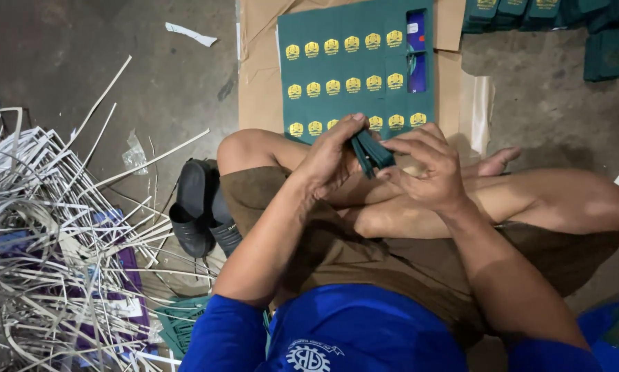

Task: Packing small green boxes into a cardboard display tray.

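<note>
Looking down through the head camera, you sit cross-legged on the concrete floor; your left hand and right hand meet above your knees, both closed on a small stack of dark green card pieces; the left pinches its upper edge between thumb and fingers, while the right steadies it from the side with fingertips curled against its lower end. Judging from that hold, you are squaring or counting the stack (which of the two I cannot tell).

Just beyond your hands a green printed sheet lies flat on brown cardboard, with rows of yellow emblems and a blue strip at its right edge; your hands overlap its near edge. More green pieces are piled at the top right. To your left a tangle of white trimmed strips covers the floor; a pair of black sandals sits beside your left knee.

Any next move calls for a firm pinch, since thin cards slide and fan easily; keep the edges aligned before loosening either hand.
</note>
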